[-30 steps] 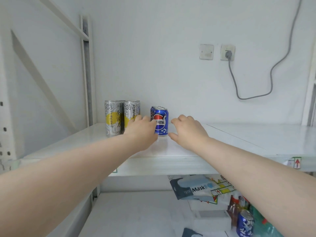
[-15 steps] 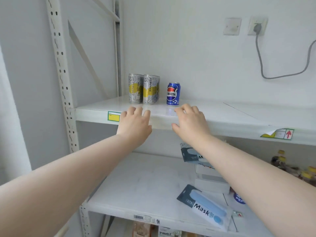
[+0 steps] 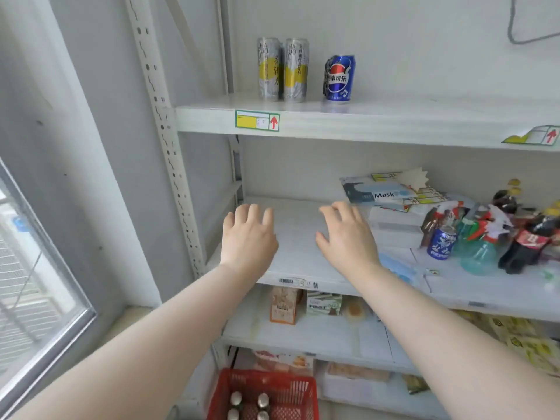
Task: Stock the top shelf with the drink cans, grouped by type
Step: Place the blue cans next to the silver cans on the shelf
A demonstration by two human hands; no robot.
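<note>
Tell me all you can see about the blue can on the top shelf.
The blue can is short, looks like glossy metal, and carries a round red, white and blue logo with white characters. It stands upright on the top shelf, near the front edge, right of two taller silver and yellow cans, with a gap between. More blue shows just behind it, maybe another can. Neither hand touches it.

"Mask" on packet [image 3: 377, 192] at back of middle shelf; Pepsi logo on blue can [image 3: 338, 78], top shelf; red arrow on shelf-edge label [image 3: 257, 120].
</note>
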